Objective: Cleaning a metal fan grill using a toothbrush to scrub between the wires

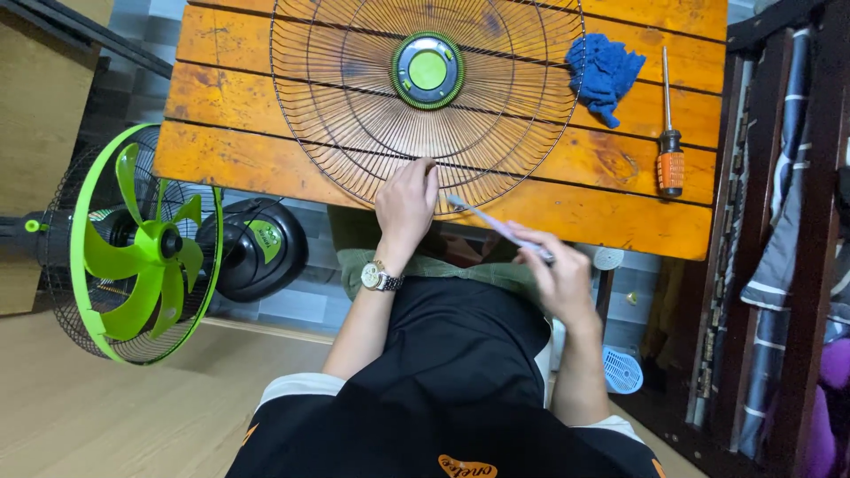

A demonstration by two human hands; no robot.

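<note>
A round wire fan guard lies flat on the orange wooden tabletop, its near rim reaching toward the table edge where the person sits, so the wires are within easy reach. The left hand rests on that near rim with fingers curled together and pressing down, apparently to keep the guard from sliding. The right hand hovers just off the table edge, fingers closed around the handle of a toothbrush, whose head points up-left toward the guard's wires, close to the left hand. A blue cloth and an orange-handled screwdriver lie to the right of the guard, set aside yet close by. On the floor to the left stands the fan with green blades, its front uncovered.
</note>
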